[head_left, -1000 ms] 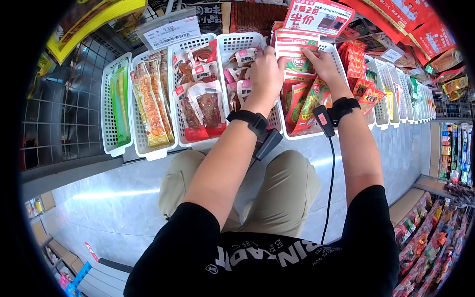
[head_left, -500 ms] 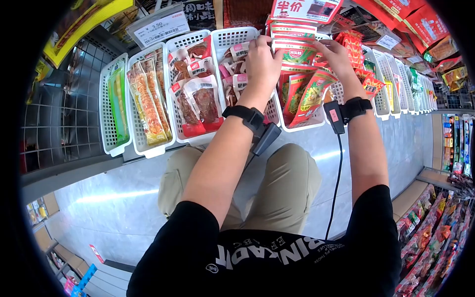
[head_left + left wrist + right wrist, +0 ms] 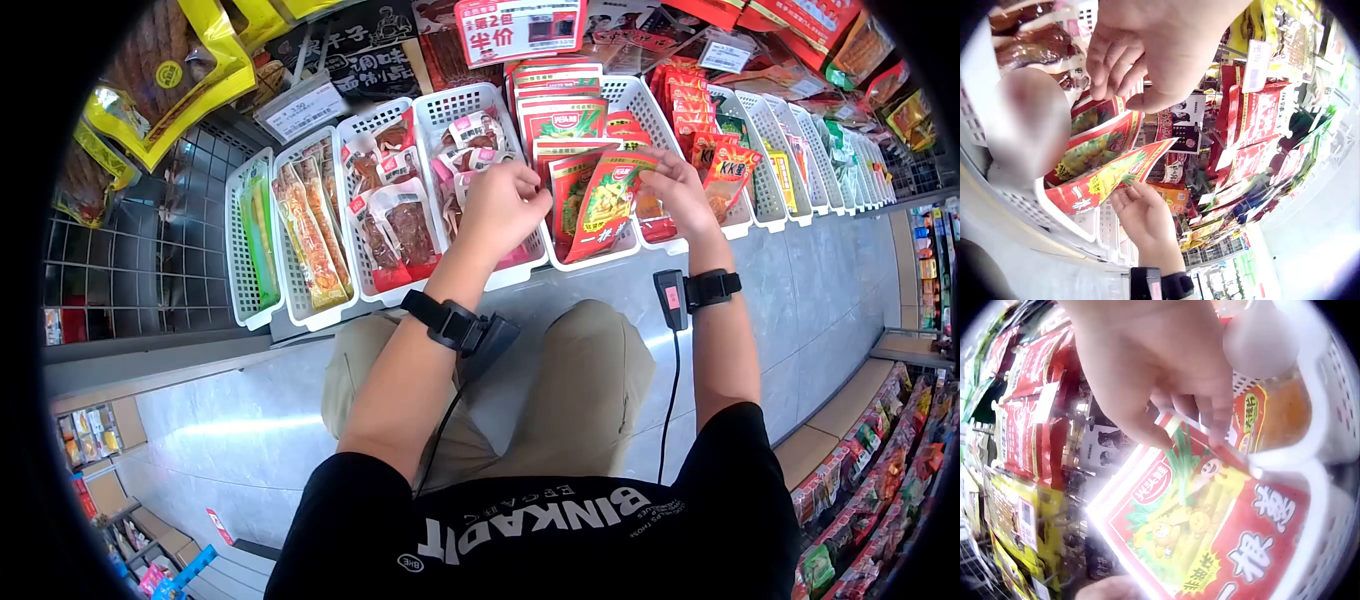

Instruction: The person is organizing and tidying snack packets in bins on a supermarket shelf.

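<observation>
In the head view, my right hand (image 3: 682, 195) pinches the upper right corner of a red snack packet (image 3: 612, 205) with yellow and green pictures. This packet leans forward at the front of a white basket (image 3: 592, 258), with similar packets (image 3: 565, 120) stacked behind it. Close up in the right wrist view, the thumb and fingers of that hand meet at the packet's edge. My left hand (image 3: 503, 208) is at the left side of these packets, its fingers loosely bent. The left wrist view shows its fingertips (image 3: 1138, 101) right at the top edge of a packet behind.
To the left stand white baskets with vacuum-packed meat snacks (image 3: 405, 220) and long skewer packs (image 3: 312, 225). More baskets (image 3: 790, 180) run off to the right. A red price sign (image 3: 520, 30) and hanging bags (image 3: 165, 80) are behind the row.
Both hands have come down and nearer from the rear packets. My right hand now grips the front packet's corner; the left has drawn back to the left of the packets. The view has shifted.
</observation>
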Demonstrator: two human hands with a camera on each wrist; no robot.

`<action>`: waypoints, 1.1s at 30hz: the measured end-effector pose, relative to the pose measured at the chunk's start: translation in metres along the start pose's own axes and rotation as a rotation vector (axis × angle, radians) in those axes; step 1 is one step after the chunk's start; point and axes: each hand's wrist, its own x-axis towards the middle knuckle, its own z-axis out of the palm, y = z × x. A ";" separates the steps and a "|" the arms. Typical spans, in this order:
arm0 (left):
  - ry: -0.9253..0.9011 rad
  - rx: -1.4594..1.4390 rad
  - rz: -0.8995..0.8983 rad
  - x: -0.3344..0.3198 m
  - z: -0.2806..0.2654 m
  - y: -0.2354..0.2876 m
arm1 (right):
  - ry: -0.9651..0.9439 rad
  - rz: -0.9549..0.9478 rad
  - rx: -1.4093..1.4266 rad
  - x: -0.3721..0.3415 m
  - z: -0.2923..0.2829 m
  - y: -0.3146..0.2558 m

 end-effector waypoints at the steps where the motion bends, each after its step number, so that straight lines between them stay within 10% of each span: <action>1: -0.001 0.002 0.001 -0.001 0.004 0.000 | 0.001 0.000 0.002 0.000 -0.001 0.002; 13: 0.124 -0.105 0.103 0.001 0.037 -0.019 | 0.125 -0.209 -0.269 -0.021 0.035 -0.001; 23: 0.160 0.011 0.071 0.014 0.039 -0.024 | 0.055 -0.193 0.059 -0.020 0.037 0.015; 33: 0.188 -0.085 0.044 0.014 0.034 -0.030 | 0.317 -0.317 -0.554 -0.014 0.050 0.009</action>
